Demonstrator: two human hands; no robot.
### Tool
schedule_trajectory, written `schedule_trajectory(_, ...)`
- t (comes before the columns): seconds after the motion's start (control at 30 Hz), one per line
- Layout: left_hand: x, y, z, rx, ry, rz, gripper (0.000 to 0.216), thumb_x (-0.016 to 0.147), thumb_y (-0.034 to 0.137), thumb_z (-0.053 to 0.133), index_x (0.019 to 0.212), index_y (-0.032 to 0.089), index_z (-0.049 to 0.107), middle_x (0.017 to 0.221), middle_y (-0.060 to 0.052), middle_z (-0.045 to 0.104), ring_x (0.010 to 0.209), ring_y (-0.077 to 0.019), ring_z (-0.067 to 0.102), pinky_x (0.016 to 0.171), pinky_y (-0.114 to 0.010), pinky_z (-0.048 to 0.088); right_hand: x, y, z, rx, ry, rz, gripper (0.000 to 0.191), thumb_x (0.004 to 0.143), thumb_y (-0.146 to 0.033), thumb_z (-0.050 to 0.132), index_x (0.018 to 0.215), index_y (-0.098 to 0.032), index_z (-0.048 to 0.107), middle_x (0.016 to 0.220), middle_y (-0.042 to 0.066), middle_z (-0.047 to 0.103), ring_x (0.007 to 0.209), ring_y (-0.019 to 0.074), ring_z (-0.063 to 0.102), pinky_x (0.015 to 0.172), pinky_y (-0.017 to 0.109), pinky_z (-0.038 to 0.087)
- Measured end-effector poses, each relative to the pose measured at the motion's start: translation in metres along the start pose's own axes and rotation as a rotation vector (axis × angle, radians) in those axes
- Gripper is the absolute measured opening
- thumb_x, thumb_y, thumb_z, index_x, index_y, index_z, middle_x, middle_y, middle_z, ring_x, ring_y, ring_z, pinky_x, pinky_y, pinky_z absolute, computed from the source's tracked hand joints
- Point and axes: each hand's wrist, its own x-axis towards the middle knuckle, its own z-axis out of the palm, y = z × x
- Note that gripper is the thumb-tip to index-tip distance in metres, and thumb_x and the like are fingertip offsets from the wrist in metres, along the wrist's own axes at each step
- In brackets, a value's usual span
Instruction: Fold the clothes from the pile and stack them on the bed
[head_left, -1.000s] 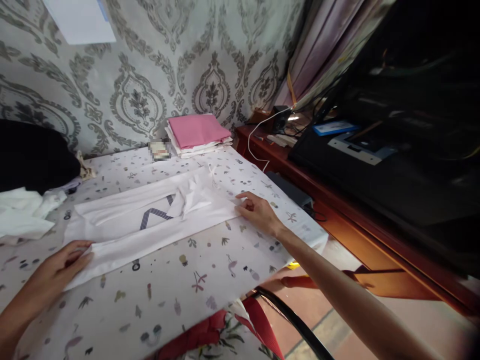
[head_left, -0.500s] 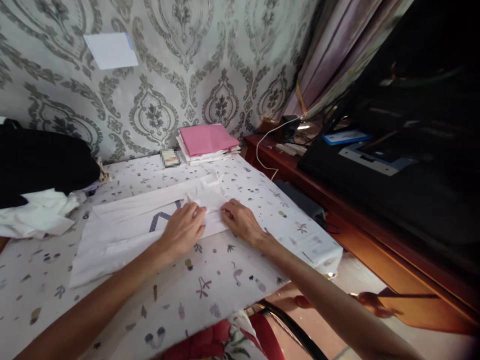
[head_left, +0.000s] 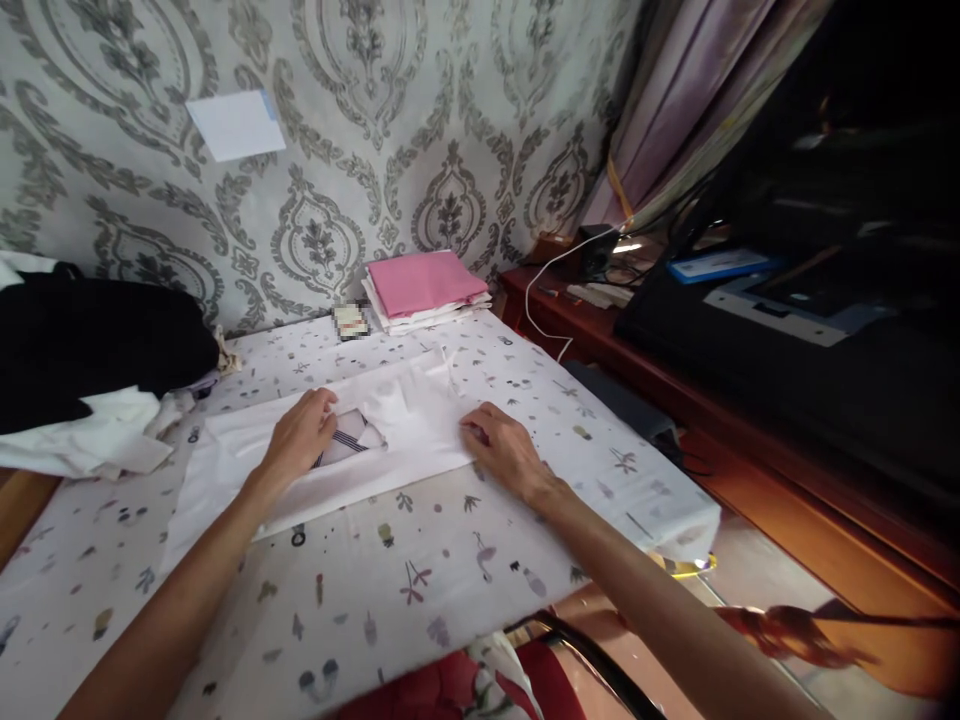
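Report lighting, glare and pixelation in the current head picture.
Head view: the white cloth looks pale, its creases faint; head view, right: the black object sinks into shadow; head view, lower right: wood shines; head view, centre: a small item is pixelated.

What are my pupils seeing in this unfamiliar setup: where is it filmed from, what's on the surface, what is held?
No machine: a person works bare-handed, filmed by a camera worn on the head, looking forward and down. The left hand is on a white garment, beside its dark stripes; the right hand is at the garment's right end. Whether either grips it, I cannot tell. The patterned cloth beneath also bears a pink folded cloth on a white stack and, at left, a black bundle.
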Motion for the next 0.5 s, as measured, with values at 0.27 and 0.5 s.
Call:
schedule_trajectory(0.27,0.077,0.087,0.021,0.070,-0.112,0.448,0.031,0.097,0.020,0.039,0.117,0.021,0.062,0.111,-0.010,0.065,0.105,-0.0253,0.062,0.086,-0.035,0.049,-0.012,-0.001,-0.015,-0.136,0.078,0.205,0.014,0.089,-0.025,0.055,0.094,-0.022,0.069,0.096,0.004,0.069,0.085,0.0183,0.063,0.067,0.027,0.041)
schedule_trajectory(0.5,0.110,0.097,0.049,0.255,-0.214,0.480,0.026,0.091,0.014,0.043,0.104,0.022,0.065,0.107,-0.009,0.070,0.099,-0.0250,0.064,0.077,-0.032,0.047,-0.037,0.033,-0.031,0.117,0.151,0.220,0.022,0.087,-0.023,0.049,0.092,-0.021,0.071,0.087,0.004,0.068,0.071,0.0168,0.059,0.068,0.029,0.043)
